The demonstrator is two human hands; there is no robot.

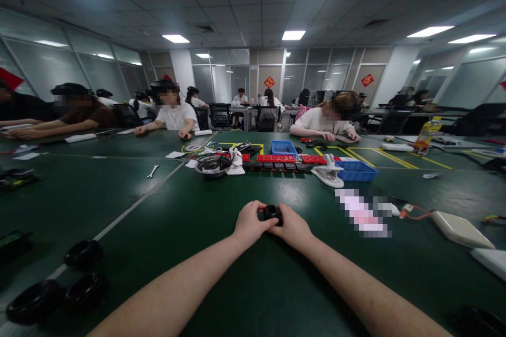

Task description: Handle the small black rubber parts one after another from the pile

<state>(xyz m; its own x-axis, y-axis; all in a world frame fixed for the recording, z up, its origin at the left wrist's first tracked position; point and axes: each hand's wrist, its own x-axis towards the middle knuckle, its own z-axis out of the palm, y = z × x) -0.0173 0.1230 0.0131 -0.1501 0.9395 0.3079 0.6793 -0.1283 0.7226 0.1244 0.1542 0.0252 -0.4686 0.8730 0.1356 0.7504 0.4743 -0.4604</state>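
A small black ring-shaped part is held between both hands over the green table. My left hand grips its left side, the thumb along the near edge. On the right side, my right hand closes round the same part, its fingertips near those of the left. The part's round opening faces up toward the camera. Whether it rests on the table is unclear.
Several black rings lie at the lower left, and a wrench beyond them. Ahead are a metal bowl, a red power strip, a white clamp and a blue tray. People sit across the table.
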